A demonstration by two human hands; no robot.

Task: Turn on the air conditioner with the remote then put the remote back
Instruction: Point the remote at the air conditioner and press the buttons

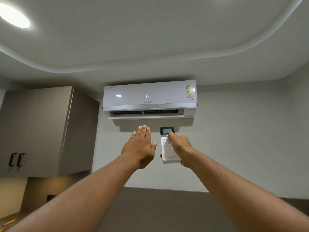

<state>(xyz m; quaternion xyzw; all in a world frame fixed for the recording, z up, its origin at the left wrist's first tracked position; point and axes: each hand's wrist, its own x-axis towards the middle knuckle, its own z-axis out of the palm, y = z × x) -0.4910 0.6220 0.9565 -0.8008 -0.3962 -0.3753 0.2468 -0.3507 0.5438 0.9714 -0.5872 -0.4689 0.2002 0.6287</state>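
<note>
A white wall-mounted air conditioner (149, 97) hangs high on the wall. Its front display reads 24 and its bottom flap stands open. Below it, my right hand (179, 149) grips a white remote (168, 150) with a dark top screen, held upright and pointed at the unit. My thumb rests on the buttons under the screen. To the left of the remote, my left hand (139, 147) is raised flat with fingers together, palm toward the unit, holding nothing.
A grey-brown wall cabinet (43, 129) with two black handles hangs at the left. A round ceiling light (14, 15) glows at the top left. A dark panel (167, 210) covers the lower wall under my arms.
</note>
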